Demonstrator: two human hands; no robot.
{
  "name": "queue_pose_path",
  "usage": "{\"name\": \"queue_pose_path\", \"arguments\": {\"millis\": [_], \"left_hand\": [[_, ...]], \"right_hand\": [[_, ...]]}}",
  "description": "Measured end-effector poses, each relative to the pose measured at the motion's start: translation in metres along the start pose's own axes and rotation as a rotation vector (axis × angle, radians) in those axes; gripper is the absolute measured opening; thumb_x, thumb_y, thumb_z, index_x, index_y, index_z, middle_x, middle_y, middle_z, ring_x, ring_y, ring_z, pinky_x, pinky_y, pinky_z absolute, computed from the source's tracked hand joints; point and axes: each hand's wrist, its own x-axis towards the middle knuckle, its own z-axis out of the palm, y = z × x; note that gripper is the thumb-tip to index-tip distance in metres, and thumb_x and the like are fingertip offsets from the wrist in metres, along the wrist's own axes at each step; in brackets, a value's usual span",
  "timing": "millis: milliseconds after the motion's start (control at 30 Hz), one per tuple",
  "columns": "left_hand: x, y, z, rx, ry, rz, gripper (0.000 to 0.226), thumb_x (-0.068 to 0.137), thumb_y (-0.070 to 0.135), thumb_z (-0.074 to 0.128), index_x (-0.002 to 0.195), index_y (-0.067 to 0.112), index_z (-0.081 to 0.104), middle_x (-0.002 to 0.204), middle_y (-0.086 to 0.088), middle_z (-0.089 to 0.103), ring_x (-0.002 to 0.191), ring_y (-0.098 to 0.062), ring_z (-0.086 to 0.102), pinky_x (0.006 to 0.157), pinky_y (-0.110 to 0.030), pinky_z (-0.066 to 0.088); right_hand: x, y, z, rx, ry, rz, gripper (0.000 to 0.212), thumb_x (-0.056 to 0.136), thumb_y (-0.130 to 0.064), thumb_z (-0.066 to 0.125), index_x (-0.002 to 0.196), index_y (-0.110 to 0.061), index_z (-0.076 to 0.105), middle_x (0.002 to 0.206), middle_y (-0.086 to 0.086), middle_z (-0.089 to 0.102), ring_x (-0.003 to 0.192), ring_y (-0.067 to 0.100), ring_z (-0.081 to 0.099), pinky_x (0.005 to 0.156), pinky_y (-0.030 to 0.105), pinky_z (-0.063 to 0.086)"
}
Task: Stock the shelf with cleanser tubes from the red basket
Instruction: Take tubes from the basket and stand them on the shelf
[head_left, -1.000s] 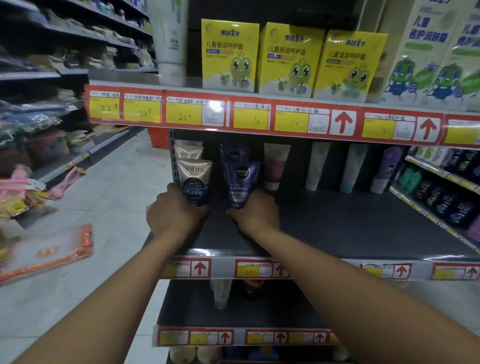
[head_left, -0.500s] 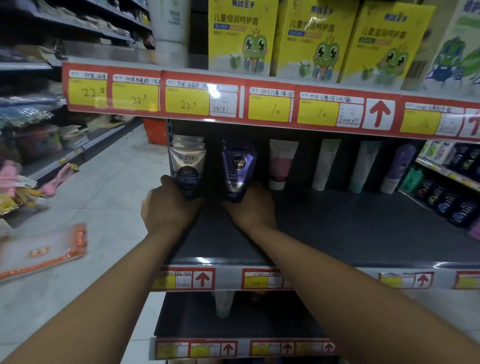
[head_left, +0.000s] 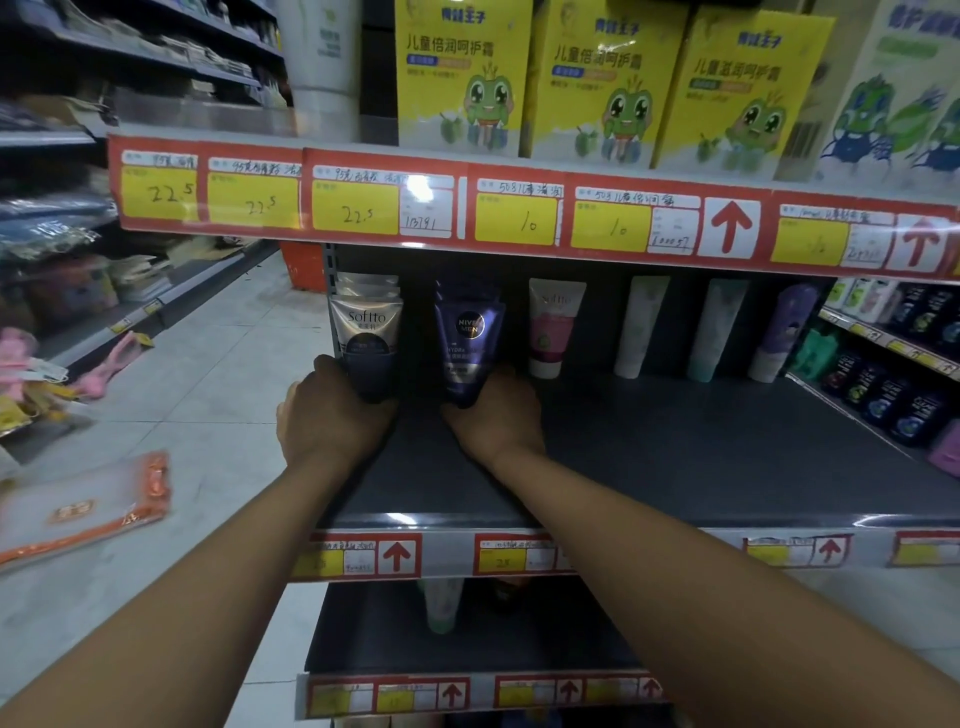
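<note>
Both hands on cleanser tubes at the left end of the dark middle shelf.

We find our left hand (head_left: 332, 415) curled around the cap end of the Softto tube (head_left: 370, 349), which stands cap-down and upright at the front of a row of like tubes. Our right hand (head_left: 496, 415) grips the base of the Nivea Men tube (head_left: 467, 343), also cap-down, just beside the first, with more purple tubes behind it. Both tubes sit toward the back of the shelf (head_left: 675, 457). Further right along the back stand a pink Softto tube (head_left: 551, 327), two pale tubes and a purple one, well apart from each other. Above, the red and yellow price strip (head_left: 519, 213) carries handwritten tags; yellow frog boxes (head_left: 602, 83) stand on the upper shelf. The red basket does not appear in view.
</note>
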Motion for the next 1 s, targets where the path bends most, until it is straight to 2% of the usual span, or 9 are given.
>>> {"name": "queue_pose_path", "arguments": {"millis": [200,367,667,800,1000], "left_hand": [[-0.013,0.003,-0.013,-0.004,-0.082,0.012,0.080,0.074,0.050,0.088,0.127,0.005,0.050,0.123,-0.020,0.066,0.111,-0.041,0.065,0.083,-0.047,0.056],[-0.040,0.014,-0.034,0.062,-0.054,0.055,0.070,0.074,0.051,0.085,0.120,0.007,0.055,0.116,-0.018,0.068,0.106,-0.041,0.066,0.078,-0.045,0.056],[-0.124,0.067,-0.058,0.097,-0.058,0.169,0.050,0.082,0.039,0.076,0.122,0.013,0.062,0.119,-0.014,0.068,0.109,-0.037,0.064,0.081,-0.041,0.056],[-0.162,0.094,-0.060,0.088,-0.109,0.208,0.051,0.081,0.042,0.074,0.123,0.015,0.063,0.122,-0.012,0.065,0.113,-0.035,0.062,0.088,-0.043,0.056],[-0.219,0.128,-0.055,0.070,-0.171,0.262,0.055,0.082,0.043,0.073,0.128,0.016,0.062,0.126,-0.009,0.065,0.117,-0.032,0.061,0.092,-0.040,0.053]], "right_hand": [[-0.018,0.001,-0.019,-0.062,-0.047,-0.006,0.077,0.077,-0.050,0.082,0.135,-0.007,0.054,0.132,0.013,0.058,0.122,0.032,0.057,0.100,0.044,0.052],[-0.048,0.010,-0.051,-0.068,-0.041,-0.015,0.055,0.088,-0.043,0.074,0.127,-0.010,0.055,0.124,0.011,0.058,0.115,0.028,0.058,0.089,0.039,0.055],[-0.116,0.035,-0.121,-0.099,-0.002,-0.034,0.046,0.093,-0.035,0.065,0.129,-0.007,0.054,0.127,0.015,0.054,0.122,0.032,0.050,0.092,0.041,0.051],[-0.144,0.054,-0.153,-0.124,-0.003,-0.030,0.041,0.094,-0.036,0.063,0.125,-0.009,0.056,0.126,0.013,0.055,0.122,0.030,0.050,0.097,0.043,0.050],[-0.183,0.093,-0.191,-0.167,-0.025,-0.003,0.039,0.094,-0.036,0.061,0.122,-0.010,0.057,0.127,0.013,0.056,0.123,0.032,0.051,0.097,0.040,0.047]]}}
